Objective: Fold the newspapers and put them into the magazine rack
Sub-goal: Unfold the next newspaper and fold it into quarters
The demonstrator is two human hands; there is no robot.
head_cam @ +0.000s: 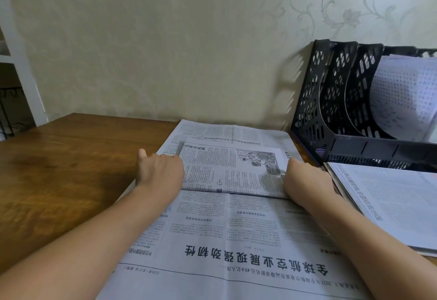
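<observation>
We are in the folding step. A big newspaper (227,228) lies open on the wooden table (66,169), right in front of us. Its far part looks like it is bent back toward us, making a smaller flap (231,169) that lies on top of the sheet. The fold is not pressed flat yet, we think.

Our left hand (160,169) is at the left edge of the flap. The thumb sticks out to the left and the fingers seem to curl onto the paper's edge, so we think it grips the flap there. Our right hand (305,179) is at the right edge of the flap. We see only its back, and the fingers are tucked out of sight, so we cannot tell if it is holding the paper or just pressing on it.

The black rack (331,115) stands far right, against the wall. One of its slots already has some paper (402,96) in it. A pile (390,200) of more newspapers lies near the rack, on the right of the table, just beside our right arm.

Next we should line up the flap's edges with the sheet below and rub the crease flat. The paper is thin and floppy, so both hands must move together. It still looks too wide for a slot, so it likely needs more folds before it goes into the rack.
</observation>
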